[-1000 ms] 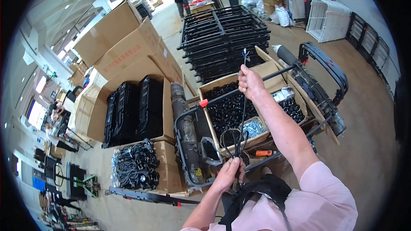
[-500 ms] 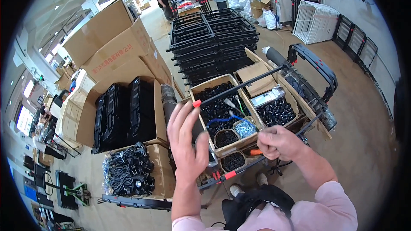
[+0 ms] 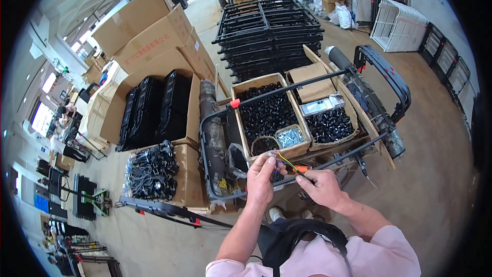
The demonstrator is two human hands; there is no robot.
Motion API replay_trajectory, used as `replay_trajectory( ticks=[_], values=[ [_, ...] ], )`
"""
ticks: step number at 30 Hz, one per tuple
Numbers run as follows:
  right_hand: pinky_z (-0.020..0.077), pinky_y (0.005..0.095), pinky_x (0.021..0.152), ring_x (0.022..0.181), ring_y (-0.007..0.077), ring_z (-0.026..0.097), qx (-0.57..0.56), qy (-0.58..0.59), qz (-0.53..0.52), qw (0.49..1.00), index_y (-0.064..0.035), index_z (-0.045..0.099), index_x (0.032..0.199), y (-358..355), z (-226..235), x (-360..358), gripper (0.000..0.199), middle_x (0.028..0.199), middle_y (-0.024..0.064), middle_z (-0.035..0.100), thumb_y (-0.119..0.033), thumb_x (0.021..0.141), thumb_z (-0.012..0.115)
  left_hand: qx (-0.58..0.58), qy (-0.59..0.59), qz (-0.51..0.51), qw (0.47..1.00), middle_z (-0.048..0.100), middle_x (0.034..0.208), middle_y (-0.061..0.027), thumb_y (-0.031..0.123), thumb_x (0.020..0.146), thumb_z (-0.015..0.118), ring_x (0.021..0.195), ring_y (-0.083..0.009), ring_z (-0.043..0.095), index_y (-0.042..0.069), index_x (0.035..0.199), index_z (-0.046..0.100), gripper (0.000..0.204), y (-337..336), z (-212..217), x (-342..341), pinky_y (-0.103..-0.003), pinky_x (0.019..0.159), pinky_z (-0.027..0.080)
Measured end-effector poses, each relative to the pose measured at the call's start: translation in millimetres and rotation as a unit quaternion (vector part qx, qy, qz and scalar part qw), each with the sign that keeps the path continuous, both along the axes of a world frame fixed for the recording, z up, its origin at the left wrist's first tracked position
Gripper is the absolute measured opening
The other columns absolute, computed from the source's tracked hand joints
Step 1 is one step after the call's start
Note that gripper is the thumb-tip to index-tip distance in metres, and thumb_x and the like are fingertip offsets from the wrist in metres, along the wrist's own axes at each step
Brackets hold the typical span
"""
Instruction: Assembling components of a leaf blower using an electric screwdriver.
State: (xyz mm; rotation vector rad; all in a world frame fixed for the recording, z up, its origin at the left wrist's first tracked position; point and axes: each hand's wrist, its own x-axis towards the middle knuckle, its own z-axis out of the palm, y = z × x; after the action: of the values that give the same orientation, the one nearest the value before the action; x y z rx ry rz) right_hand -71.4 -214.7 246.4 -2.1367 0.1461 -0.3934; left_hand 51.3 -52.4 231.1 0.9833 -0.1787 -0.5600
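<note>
1. Toward five o'clock from the view's centre, a black cable (image 3: 306,177) with thin coloured wires (image 3: 288,162) at its end spans the gap between the two hands.
2. The left hand (image 3: 261,180) pinches thumb to fingers at the wire tips; the right hand (image 3: 322,189) curls closed round the black sheath.
3. It looks light and flexible — the sheath probably springy, the bare-ended wires soft and easily bent — so the sheath seems the firmer hold.
4. Just beyond the wires lies an orange handle (image 3: 302,169), and a black tube frame (image 3: 333,157) crosses there, likely to snag a loose end.
5. At eleven o'clock from the hands sit small black parts (image 3: 264,113); at nine, bundled cords (image 3: 151,172).
</note>
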Motion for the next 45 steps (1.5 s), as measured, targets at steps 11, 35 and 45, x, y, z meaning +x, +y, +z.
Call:
replay_trajectory(
  ticks=[11, 35, 45],
  values=[
    [0.0519, 0.0423, 0.064, 0.063, 0.0288, 0.068, 0.152, 0.174, 0.126, 0.965, 0.0001, 0.075, 0.078, -8, -60, -32, 0.041, 0.069, 0.0159, 0.071, -0.034, 0.100, 0.068, 0.186, -0.121, 0.268, 0.938, 0.070, 0.094, -0.0021, 0.008, 0.102, 0.073, 0.079, -0.0070, 0.064, 0.003, 0.114, 0.071, 0.013, -13, -49, -101, -0.025, 0.071, 0.054],
    [0.0447, 0.0406, 0.058, 0.057, 0.0202, 0.056, 0.181, 0.459, 0.212, 0.844, -0.0046, 0.073, 0.070, 138, -219, 37, 0.044, 0.061, 0.0079, 0.061, -0.043, 0.092, 0.068, 0.232, 0.130, 0.255, 0.930, 0.079, 0.105, -0.0121, 0.026, 0.110, 0.061, 0.080, -0.0133, 0.069, 0.000, 0.126, 0.069, 0.033, 160, -228, -72, -0.029, 0.076, 0.056],
    [0.0311, 0.0322, 0.045, 0.048, 0.0102, 0.044, 0.207, 0.491, 0.155, 0.832, -0.0063, 0.068, 0.070, 188, -219, 63, 0.042, 0.059, -0.0004, 0.056, -0.040, 0.095, 0.069, 0.342, 0.075, 0.122, 0.929, 0.078, 0.096, -0.0074, 0.026, 0.109, 0.062, 0.077, -0.0102, 0.066, -0.001, 0.123, 0.073, 0.032, 213, -244, -17, -0.028, 0.072, 0.055]
  ],
)
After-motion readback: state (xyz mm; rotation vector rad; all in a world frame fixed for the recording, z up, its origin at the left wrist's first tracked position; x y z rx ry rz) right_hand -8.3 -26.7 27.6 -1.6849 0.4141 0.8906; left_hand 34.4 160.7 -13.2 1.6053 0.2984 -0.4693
